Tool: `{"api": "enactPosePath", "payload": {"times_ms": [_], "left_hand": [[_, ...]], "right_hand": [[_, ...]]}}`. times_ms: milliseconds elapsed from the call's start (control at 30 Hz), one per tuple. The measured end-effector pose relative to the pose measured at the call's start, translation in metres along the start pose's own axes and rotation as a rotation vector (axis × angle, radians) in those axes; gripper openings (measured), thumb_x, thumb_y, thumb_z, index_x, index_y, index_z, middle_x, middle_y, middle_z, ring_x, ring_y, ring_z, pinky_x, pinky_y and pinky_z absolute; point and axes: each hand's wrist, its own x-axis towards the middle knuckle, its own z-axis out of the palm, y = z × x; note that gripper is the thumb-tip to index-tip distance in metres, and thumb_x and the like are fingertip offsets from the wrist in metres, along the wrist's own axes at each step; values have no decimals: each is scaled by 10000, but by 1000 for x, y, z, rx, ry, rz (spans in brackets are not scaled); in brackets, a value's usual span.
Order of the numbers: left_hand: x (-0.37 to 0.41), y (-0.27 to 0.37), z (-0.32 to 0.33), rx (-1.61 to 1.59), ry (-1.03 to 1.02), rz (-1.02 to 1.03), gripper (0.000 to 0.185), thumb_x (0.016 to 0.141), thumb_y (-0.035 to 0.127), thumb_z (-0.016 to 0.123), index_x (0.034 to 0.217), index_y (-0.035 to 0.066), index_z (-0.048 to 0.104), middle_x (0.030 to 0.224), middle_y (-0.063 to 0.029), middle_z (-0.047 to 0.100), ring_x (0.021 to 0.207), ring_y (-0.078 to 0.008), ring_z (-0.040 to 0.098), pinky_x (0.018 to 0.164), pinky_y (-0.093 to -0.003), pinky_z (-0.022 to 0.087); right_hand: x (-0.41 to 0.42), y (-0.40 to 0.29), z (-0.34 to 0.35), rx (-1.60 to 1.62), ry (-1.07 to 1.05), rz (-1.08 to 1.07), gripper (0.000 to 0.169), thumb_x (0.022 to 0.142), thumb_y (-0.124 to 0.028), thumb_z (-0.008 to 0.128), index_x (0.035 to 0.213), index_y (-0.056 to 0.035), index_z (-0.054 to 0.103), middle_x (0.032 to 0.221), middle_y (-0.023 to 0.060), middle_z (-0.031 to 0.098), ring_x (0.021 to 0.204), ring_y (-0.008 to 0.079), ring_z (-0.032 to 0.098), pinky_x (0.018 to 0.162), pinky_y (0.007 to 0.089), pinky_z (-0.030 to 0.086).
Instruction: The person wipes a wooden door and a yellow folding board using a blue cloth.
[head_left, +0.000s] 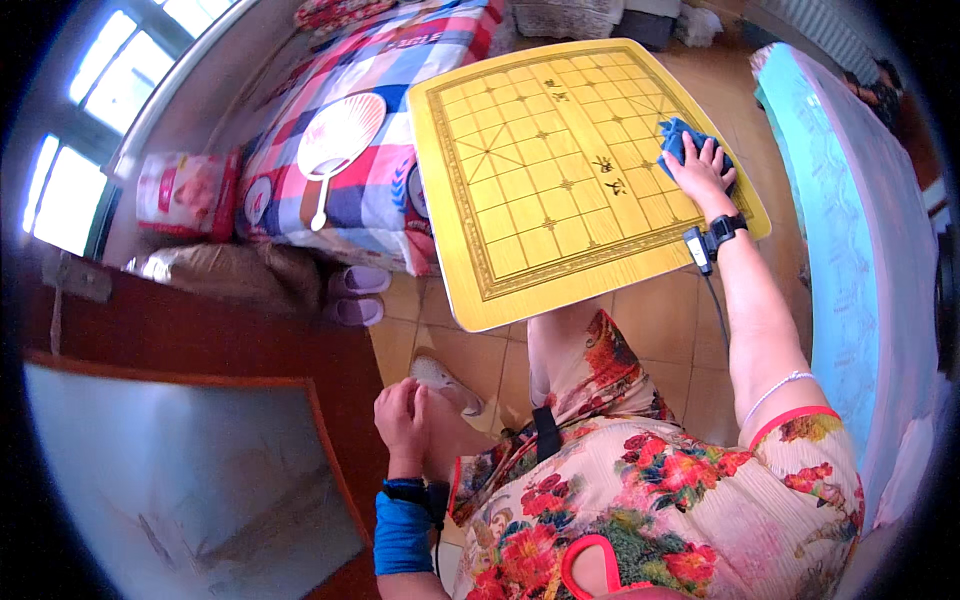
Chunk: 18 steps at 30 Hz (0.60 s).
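Note:
My right hand (701, 169) presses a crumpled blue cloth (670, 133) onto the yellow folding-type tabletop (525, 296), near its right edge. Its fingers are spread over the cloth, which sticks out around them. The tabletop bears a printed Chinese chess (xiangqi) board (517, 180) with a patterned border. My left hand (400, 420) rests by my left knee, away from the tabletop, with its fingers curled in. Nothing shows in it.
A bed (360, 187) with a checked cover stands at the left, with a hand fan (343, 135) on it. Slippers (358, 296) lie on the tiled floor (652, 300). A wrapped mattress-like slab (847, 247) stands at the right. A cable (718, 307) hangs from my right wrist.

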Motion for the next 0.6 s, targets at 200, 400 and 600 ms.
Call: {"api": "enactPosePath", "payload": {"times_ms": [200,400,600], "left_hand": [[2,-1,6,-18,64,-41,183,875,245,693,936,75,667,913,-91,685,890,-299,634,824,-408,482],[6,8,6,0,2,-25,207,867,273,699,923,76,663,912,-88,684,913,-303,626,833,-411,475],[-9,0,0,33,64,53,195,860,258,692,930,78,664,954,-86,687,996,-299,618,907,-420,453]], "right_hand": [[-41,-124,8,-29,-126,-312,780,928,-700,373,1579,-303,209,1651,198,59,1519,412,6,1134,694,4],[-129,-208,25,-24,-117,-760,754,920,-689,395,1567,-326,254,1637,230,99,1513,424,45,1131,699,-21],[-200,-163,33,173,4,-1339,694,895,-559,579,1515,-334,363,1600,224,200,1482,433,165,1145,677,78]]}}
